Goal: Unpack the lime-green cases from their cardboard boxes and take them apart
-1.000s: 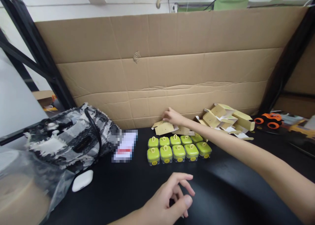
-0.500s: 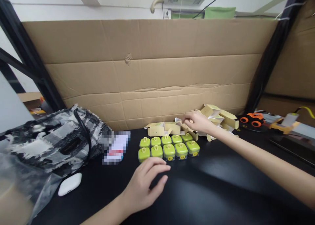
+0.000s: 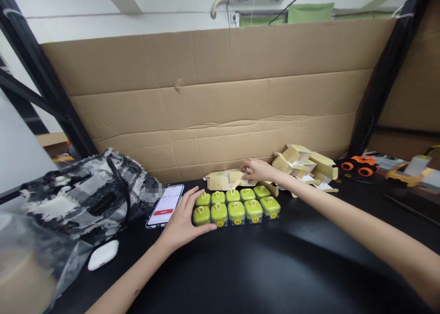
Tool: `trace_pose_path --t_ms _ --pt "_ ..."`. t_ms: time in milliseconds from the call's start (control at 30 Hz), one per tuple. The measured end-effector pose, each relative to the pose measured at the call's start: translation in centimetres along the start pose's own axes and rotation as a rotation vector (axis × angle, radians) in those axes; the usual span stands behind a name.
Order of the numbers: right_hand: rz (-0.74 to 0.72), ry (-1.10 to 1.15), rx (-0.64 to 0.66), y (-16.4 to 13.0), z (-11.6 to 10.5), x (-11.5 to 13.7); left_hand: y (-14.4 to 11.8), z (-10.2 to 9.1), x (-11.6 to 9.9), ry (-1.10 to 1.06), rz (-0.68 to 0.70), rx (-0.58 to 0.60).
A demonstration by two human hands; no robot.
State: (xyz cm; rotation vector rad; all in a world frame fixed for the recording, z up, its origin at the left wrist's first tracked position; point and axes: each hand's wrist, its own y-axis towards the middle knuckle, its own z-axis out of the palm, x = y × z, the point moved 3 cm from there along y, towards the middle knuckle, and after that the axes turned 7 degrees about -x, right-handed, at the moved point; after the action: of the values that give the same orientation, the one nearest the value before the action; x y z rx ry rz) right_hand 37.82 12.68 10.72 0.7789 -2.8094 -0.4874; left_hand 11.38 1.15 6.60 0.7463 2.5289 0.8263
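Green boxes (image 3: 236, 206) on black table (image 3: 275, 277), cardboard wall (image 3: 220, 98) behind

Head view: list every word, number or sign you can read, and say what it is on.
Phone screen: digits, perhaps "00 01 24", too blurred to be sure; the red bar below shows no legible text.
Green cases: small yellow face marks on the fronts, no words.
Cardboard boxes: print too small to read.
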Motion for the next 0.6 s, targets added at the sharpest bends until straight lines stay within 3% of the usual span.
trace_pose_path --t_ms 200,300,467,600 --pt "-0.007 0.066 -0.125 -1.6 -0.4 0.1 -0.1 0.6 -1.0 -0.008 -0.027 0.106" --pt "-0.076 0.147 -0.183 -3.8 -1.1 1.4 0.1 0.4 -1.6 -0.001 -0.038 0.121" --pt "-0.216 0.273 -0.167 -7.6 -2.0 3.4 0.9 -0.3 -2.4 -0.001 -0.025 0.153" --pt "-0.116 0.269 -0.182 -5.8 -1.9 2.4 4.5 -0.5 -1.4 -0.03 -0.023 0.167"
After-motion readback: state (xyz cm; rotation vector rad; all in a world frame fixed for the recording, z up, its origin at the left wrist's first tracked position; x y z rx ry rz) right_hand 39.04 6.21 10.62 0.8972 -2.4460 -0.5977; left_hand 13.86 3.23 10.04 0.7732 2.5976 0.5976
